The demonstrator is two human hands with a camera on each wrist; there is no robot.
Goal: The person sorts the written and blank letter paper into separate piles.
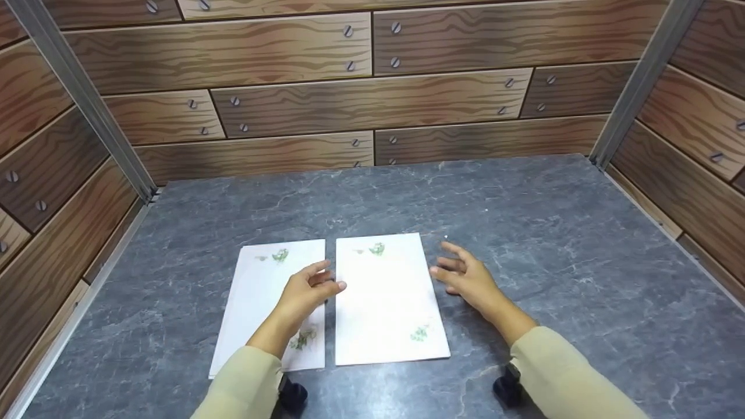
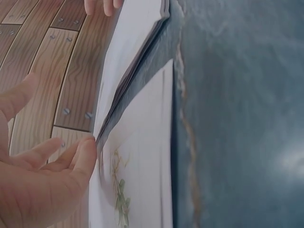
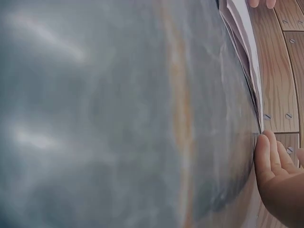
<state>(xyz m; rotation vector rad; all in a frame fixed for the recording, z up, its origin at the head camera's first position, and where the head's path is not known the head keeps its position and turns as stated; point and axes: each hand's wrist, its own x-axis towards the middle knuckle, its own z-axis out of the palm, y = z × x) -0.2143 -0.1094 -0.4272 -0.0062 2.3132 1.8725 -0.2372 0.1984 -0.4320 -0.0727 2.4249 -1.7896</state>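
Two stacks of white paper printed with small green plant sprigs lie side by side, a narrow gap between them. My left hand (image 1: 302, 292) is over the right edge of the left paper stack (image 1: 254, 297), its thumb reaching to the left edge of the right paper stack (image 1: 381, 297). Beside that right stack's other long edge is my right hand (image 1: 470, 282), fingers loosely bent and nothing in them. In the left wrist view, layered sheet edges show on the paper stack (image 2: 133, 42) beyond the left fingertips. Slightly parted sheets (image 3: 240, 38) appear past the right fingertips.
A dark grey marbled tabletop (image 1: 553, 244) bears both stacks. Wood-plank-patterned panels (image 1: 291, 52) enclose it at the back and sides, with metal posts (image 1: 640, 81) at the corners. Dark wrist devices (image 1: 293, 397) sit under both sleeves.
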